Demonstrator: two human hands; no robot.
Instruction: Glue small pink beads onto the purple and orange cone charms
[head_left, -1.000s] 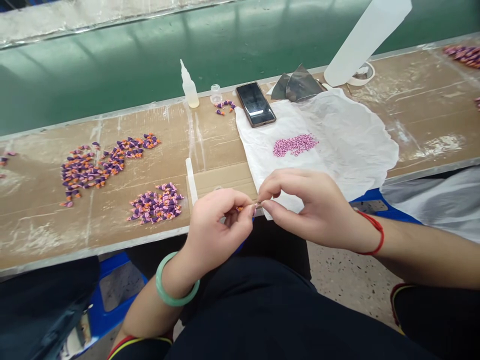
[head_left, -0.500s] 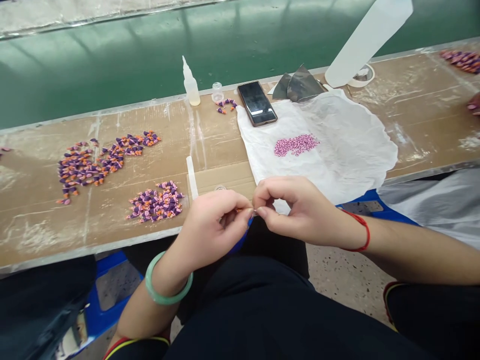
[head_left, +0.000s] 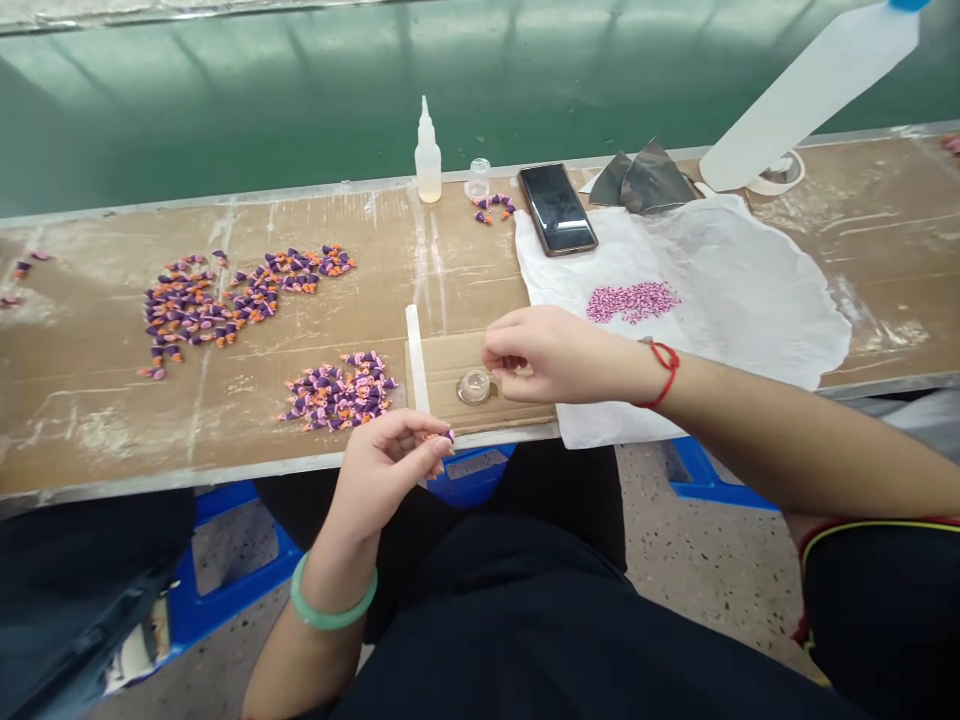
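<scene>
We pinch one purple-orange piece [head_left: 448, 437].
Our left hand [head_left: 386, 462] grips it, purple end pointing right; our right hand [head_left: 544, 355] hovers beside the clear cup [head_left: 474, 386], fingertips together, hold unclear.

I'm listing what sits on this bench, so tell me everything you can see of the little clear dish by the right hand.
The little clear dish is round, shallow and see-through, plastic or glass by its look. It stands upright on the cardboard sheet near the front edge of the bench, right of a white stick. The right hand hovers just beside it, fingertips pinched; whether they touch it cannot be told.
</scene>
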